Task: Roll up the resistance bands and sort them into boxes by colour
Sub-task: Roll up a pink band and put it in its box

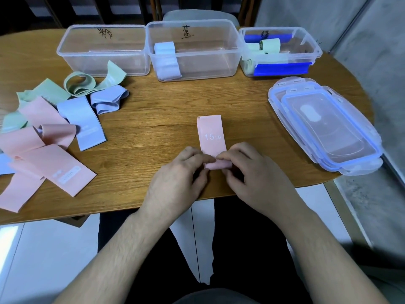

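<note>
A pink resistance band point(211, 134) marked "15 LB" lies flat on the wooden table in front of me, its near end curled into a small roll. My left hand point(182, 174) and my right hand point(252, 172) both pinch that roll at the table's near edge, fingertips meeting over it. At the back stand three clear boxes: the left box point(65, 51) holds nothing, the middle box point(232, 51) holds rolled pale blue bands point(164, 49), and the right box point(315, 52) holds rolled green bands point(270, 46).
A loose heap of pink bands point(43, 150), pale blue bands point(81, 119) and green bands point(83, 84) covers the table's left side. Stacked clear lids point(324, 130) with blue seals lie at the right. A grey wall rises beyond the table's right edge.
</note>
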A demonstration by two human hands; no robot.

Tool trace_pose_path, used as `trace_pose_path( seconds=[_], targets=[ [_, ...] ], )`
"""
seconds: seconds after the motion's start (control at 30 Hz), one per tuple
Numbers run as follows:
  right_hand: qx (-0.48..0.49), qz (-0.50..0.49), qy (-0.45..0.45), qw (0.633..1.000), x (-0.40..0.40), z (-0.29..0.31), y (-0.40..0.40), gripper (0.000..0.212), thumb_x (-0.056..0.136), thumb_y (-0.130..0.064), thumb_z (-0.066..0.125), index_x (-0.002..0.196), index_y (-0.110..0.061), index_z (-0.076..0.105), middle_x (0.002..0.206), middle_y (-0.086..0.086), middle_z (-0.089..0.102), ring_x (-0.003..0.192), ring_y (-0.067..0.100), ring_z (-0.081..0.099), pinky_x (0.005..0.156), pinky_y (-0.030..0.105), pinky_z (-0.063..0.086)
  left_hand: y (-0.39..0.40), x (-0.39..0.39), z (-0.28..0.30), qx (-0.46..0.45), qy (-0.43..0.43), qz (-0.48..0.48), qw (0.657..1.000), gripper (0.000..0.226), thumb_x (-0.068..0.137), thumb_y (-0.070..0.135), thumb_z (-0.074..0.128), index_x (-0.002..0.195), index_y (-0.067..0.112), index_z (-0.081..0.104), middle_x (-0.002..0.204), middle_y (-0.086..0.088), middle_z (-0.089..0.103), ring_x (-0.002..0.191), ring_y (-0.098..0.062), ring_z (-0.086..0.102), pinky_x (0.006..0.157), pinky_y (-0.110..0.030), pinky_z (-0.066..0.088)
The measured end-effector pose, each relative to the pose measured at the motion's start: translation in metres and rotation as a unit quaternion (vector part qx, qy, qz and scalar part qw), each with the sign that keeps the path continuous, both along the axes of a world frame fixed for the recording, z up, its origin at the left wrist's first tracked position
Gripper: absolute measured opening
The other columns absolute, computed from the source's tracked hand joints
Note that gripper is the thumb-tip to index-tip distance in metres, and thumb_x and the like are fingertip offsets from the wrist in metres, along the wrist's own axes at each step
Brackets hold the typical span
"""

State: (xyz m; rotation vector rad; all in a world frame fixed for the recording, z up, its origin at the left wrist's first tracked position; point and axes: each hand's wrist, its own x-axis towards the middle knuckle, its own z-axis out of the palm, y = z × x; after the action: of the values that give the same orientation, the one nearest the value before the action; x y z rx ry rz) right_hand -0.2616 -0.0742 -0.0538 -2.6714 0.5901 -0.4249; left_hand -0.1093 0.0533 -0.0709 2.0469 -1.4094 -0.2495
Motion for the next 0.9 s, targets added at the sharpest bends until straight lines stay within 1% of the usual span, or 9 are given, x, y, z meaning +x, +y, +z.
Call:
trace_pose_path(
  seconds=[0.1, 0.17, 0.3, 0.4, 0.5, 0.6, 0.73, 0.83, 0.9],
  targets=[
    [-0.004, -0.003, -0.011, 1.0, 0.0, -0.002, 0.0, 0.02, 0.089, -0.017, 0.065, 0.108, -0.021, 0.063, 0.107, -0.009, 0.054, 0.088, 0.012, 0.059, 0.069, 0.025, 0.042, -0.002, 0.003, 0.001, 0.011, 0.011, -0.003, 1.0, 0.026, 0.093, 0.034, 0.055, 0.117, 0.039, 0.063, 0.116, 0.02, 0.055, 0.092, -0.013, 0.065, 0.069, -0.041, 0.056],
    [-0.001, -0.005, -0.01, 1.0, 0.001, -0.003, -0.001, 0.019, 0.089, -0.018, 0.066, 0.107, -0.021, 0.062, 0.108, -0.009, 0.054, 0.089, 0.013, 0.059, 0.069, 0.028, 0.046, -0.003, 0.003, 0.001, 0.014, 0.012, -0.006, 1.0, 0.027, 0.092, 0.034, 0.054, 0.117, 0.04, 0.062, 0.116, 0.02, 0.055, 0.093, -0.013, 0.065, 0.07, -0.041, 0.055],
    [0.016, -0.009, -0.008, 1.0, 0.004, -0.002, -0.004, 0.018, 0.089, -0.018, 0.065, 0.107, -0.021, 0.062, 0.107, -0.009, 0.055, 0.089, 0.013, 0.058, 0.071, 0.028, 0.044, -0.003, 0.002, 0.0, -0.009, 0.004, 0.003, 1.0, 0.029, 0.09, 0.043, 0.045, 0.116, 0.041, 0.058, 0.118, 0.02, 0.053, 0.093, -0.016, 0.066, 0.066, -0.041, 0.056],
    [0.028, -0.01, -0.002, 1.0, 0.006, -0.001, -0.006, 0.017, 0.09, -0.019, 0.064, 0.106, -0.021, 0.063, 0.107, -0.01, 0.056, 0.089, 0.013, 0.059, 0.07, 0.025, 0.041, -0.003, 0.0, -0.003, -0.012, -0.018, 0.01, 1.0, 0.03, 0.09, 0.043, 0.044, 0.115, 0.04, 0.058, 0.117, 0.019, 0.054, 0.091, -0.016, 0.066, 0.062, -0.041, 0.056],
    [0.021, -0.009, -0.002, 1.0, 0.006, -0.001, -0.007, 0.019, 0.09, -0.019, 0.065, 0.108, -0.022, 0.064, 0.107, -0.01, 0.055, 0.091, 0.012, 0.058, 0.071, 0.023, 0.039, -0.004, 0.0, -0.003, -0.015, -0.029, 0.011, 0.999, 0.031, 0.091, 0.042, 0.043, 0.115, 0.037, 0.061, 0.115, 0.017, 0.056, 0.091, -0.016, 0.067, 0.061, -0.041, 0.057],
    [-0.001, -0.019, -0.003, 1.0, 0.004, -0.003, -0.006, 0.024, 0.089, -0.02, 0.066, 0.113, -0.022, 0.064, 0.108, -0.008, 0.055, 0.093, 0.015, 0.057, 0.073, 0.025, 0.042, -0.005, 0.0, -0.002, -0.011, -0.026, 0.012, 1.0, 0.034, 0.091, 0.042, 0.041, 0.116, 0.035, 0.063, 0.112, 0.016, 0.058, 0.09, -0.017, 0.067, 0.063, -0.041, 0.056],
    [-0.002, -0.034, -0.006, 0.999, 0.003, -0.007, -0.005, 0.026, 0.088, -0.022, 0.067, 0.114, -0.024, 0.064, 0.108, -0.006, 0.055, 0.095, 0.016, 0.057, 0.076, 0.029, 0.046, -0.006, -0.001, 0.001, -0.006, -0.027, 0.014, 1.0, 0.035, 0.089, 0.045, 0.039, 0.114, 0.036, 0.061, 0.109, 0.015, 0.06, 0.089, -0.017, 0.066, 0.063, -0.04, 0.056],
    [0.023, -0.046, -0.01, 0.999, 0.005, -0.009, -0.005, 0.026, 0.089, -0.021, 0.067, 0.115, -0.024, 0.065, 0.108, -0.008, 0.055, 0.097, 0.012, 0.054, 0.077, 0.025, 0.042, -0.006, -0.001, 0.002, 0.001, -0.034, 0.013, 0.999, 0.035, 0.089, 0.046, 0.039, 0.114, 0.036, 0.061, 0.108, 0.015, 0.06, 0.089, -0.016, 0.066, 0.063, -0.039, 0.055],
    [0.039, -0.048, -0.016, 0.998, 0.007, -0.011, -0.006, 0.024, 0.09, -0.021, 0.067, 0.114, -0.024, 0.066, 0.108, -0.009, 0.056, 0.092, 0.007, 0.052, 0.074, 0.019, 0.038, -0.007, -0.001, 0.002, 0.009, -0.043, 0.012, 0.999, 0.034, 0.089, 0.047, 0.041, 0.114, 0.036, 0.06, 0.109, 0.015, 0.06, 0.089, -0.017, 0.066, 0.063, -0.038, 0.055]
  ],
)
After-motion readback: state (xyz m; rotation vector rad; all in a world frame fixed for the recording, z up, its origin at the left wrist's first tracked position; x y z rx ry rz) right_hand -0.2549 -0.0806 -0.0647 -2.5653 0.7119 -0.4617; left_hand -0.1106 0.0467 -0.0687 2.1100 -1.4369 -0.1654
